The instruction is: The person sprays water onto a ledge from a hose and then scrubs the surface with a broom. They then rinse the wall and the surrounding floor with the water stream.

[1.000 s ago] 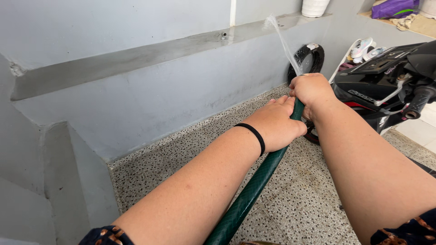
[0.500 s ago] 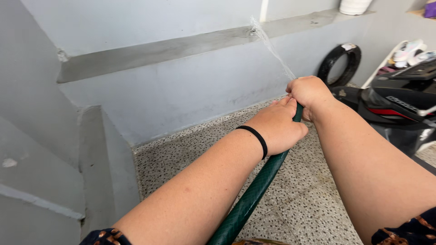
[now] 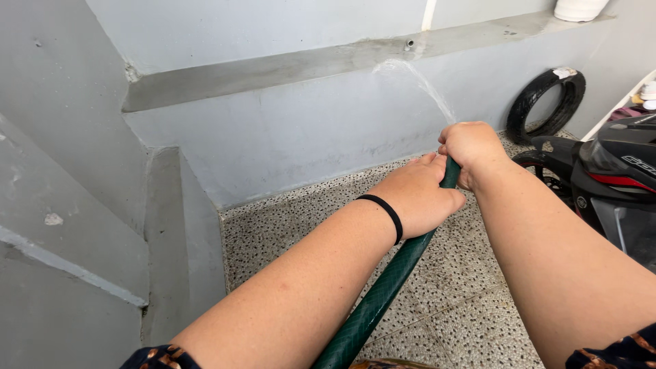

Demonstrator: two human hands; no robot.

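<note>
The person's left hand point(image 3: 418, 193) is wrapped tight around a dark green hose point(image 3: 383, 294), which runs up from the bottom edge of the view over the speckled floor point(image 3: 465, 307). The right hand point(image 3: 471, 147) is clenched in a fist on the hose's far end, just beyond the left hand and touching it. A thin water jet point(image 3: 424, 85) arcs from that fist toward the grey wall point(image 3: 287, 137) below the concrete ledge point(image 3: 287, 68). A black tyre point(image 3: 550, 102) leans against the wall at the floor's far right, beside a black scooter point(image 3: 615, 178).
</note>
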